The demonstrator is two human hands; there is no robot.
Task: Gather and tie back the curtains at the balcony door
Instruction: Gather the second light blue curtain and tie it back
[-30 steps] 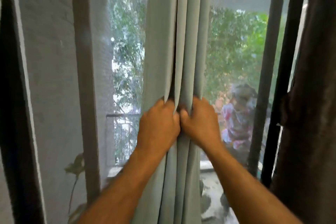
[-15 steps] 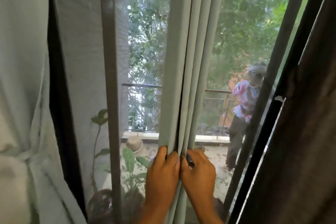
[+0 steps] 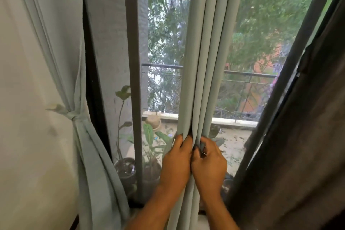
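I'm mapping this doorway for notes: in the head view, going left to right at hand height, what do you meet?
Tied-back pale green curtain → dark metal door post → left hand → right hand → dark brown curtain.

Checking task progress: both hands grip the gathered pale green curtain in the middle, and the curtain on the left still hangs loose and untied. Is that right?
Not quite. The head view shows the left curtain already tied back with a band. The rest holds: the left hand and right hand both grip the gathered middle curtain.
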